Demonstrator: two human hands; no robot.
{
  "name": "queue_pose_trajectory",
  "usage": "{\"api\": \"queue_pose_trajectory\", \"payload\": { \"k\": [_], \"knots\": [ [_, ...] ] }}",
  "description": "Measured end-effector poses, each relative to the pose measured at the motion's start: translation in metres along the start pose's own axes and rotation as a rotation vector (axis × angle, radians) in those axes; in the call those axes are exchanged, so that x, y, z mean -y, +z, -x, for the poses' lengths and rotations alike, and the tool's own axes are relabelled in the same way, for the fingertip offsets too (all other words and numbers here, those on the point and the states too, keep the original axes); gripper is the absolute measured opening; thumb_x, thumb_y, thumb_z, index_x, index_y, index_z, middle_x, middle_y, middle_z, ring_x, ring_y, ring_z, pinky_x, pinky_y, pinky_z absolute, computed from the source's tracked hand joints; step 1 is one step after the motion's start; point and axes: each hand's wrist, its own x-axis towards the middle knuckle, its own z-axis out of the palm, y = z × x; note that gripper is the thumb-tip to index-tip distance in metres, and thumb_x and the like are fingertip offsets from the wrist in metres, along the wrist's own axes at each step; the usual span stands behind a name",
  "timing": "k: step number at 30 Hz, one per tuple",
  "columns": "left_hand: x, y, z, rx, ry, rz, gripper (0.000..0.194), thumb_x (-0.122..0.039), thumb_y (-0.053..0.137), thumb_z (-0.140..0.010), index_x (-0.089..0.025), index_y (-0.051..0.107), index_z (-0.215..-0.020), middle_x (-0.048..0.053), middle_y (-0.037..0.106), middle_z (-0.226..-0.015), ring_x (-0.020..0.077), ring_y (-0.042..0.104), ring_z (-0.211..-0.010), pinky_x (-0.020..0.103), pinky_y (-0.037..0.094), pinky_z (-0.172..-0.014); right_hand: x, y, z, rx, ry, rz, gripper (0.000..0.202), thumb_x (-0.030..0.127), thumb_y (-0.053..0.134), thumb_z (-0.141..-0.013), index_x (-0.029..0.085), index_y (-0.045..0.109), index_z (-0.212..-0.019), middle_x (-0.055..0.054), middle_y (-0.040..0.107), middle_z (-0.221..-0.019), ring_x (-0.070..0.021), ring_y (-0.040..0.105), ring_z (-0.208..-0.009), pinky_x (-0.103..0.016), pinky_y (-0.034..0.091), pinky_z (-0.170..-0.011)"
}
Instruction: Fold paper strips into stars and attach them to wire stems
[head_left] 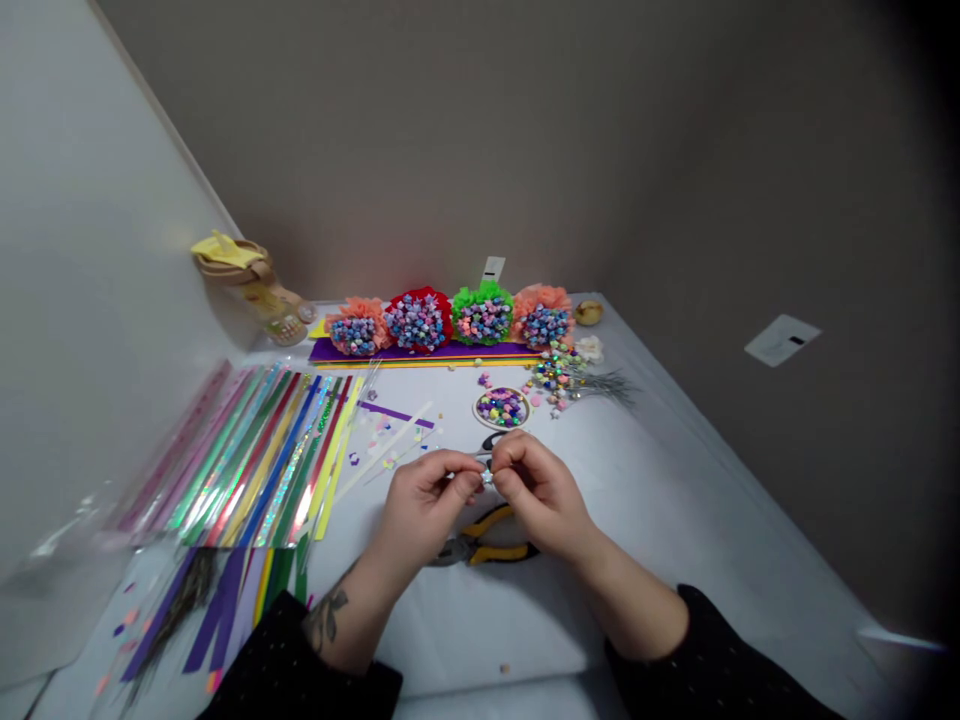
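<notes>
Two hands (420, 505) (546, 500) pinch one small pale star (487, 478) above one pair of pliers (470, 545), with four ruffled bunches (416, 320) beyond

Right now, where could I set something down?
White tabletop is bare right of the right hand, nearer than the silvery wires, and between the black sleeves, bar a tiny scrap. Shiny multicoloured paper strips crowd the left; ruffled colourful flowers, the back.

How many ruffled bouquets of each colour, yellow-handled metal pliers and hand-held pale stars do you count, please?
Orange ruffled bouquets: 2
Red ruffled bouquet: 1
Bright green ruffled bouquet: 1
Yellow-handled metal pliers: 1
Small pale hand-held star: 1
Total: 6
</notes>
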Motion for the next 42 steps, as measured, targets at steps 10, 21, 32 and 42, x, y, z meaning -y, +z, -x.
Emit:
{"api": "queue_pose_trajectory", "payload": {
  "k": [10,21,32,42],
  "knots": [
    [0.002,-0.001,0.0,-0.043,0.274,-0.235,0.009,-0.018,0.057,-0.083,-0.018,0.065,-0.079,0.001,0.068,-0.073,0.0116,0.063,-0.067,0.02,0.049,-0.061,-0.005,0.0,0.002,0.001,0.005,-0.004,0.012,0.023,0.048,-0.088,0.02,0.05,-0.077,0.0,0.049,-0.071,-0.0136,0.046,-0.065,-0.026,0.037,-0.058],
    [0.004,-0.002,0.001,0.037,0.139,-0.176,0.01,-0.022,0.056,-0.084,-0.017,0.064,-0.081,0.003,0.068,-0.077,0.0131,0.063,-0.07,0.02,0.049,-0.058,-0.007,0.0,0.002,0.043,0.074,-0.102,0.016,0.029,0.049,-0.089,0.02,0.05,-0.076,0.001,0.048,-0.07,-0.0124,0.046,-0.061,-0.024,0.038,-0.055],
    [-0.003,-0.009,-0.004,-0.045,0.446,-0.357,0.012,-0.013,0.057,-0.084,-0.018,0.067,-0.09,0.002,0.069,-0.08,0.012,0.063,-0.074,0.022,0.05,-0.067,-0.009,-0.004,-0.001,0.009,0.164,-0.228,0.017,0.036,0.057,-0.085,0.019,0.056,-0.083,0.0,0.056,-0.069,-0.0115,0.051,-0.058,-0.023,0.042,-0.053],
    [-0.006,-0.015,-0.007,0.023,0.385,-0.393,0.008,-0.014,0.061,-0.081,-0.019,0.067,-0.085,0.001,0.068,-0.077,0.0109,0.062,-0.071,0.019,0.049,-0.062,0.003,-0.008,-0.003,0.001,0.043,0.197,0.009,0.015,0.053,-0.081,0.019,0.056,-0.073,0.002,0.058,-0.06,-0.0098,0.052,-0.053,-0.021,0.041,-0.051]
  ]
}}
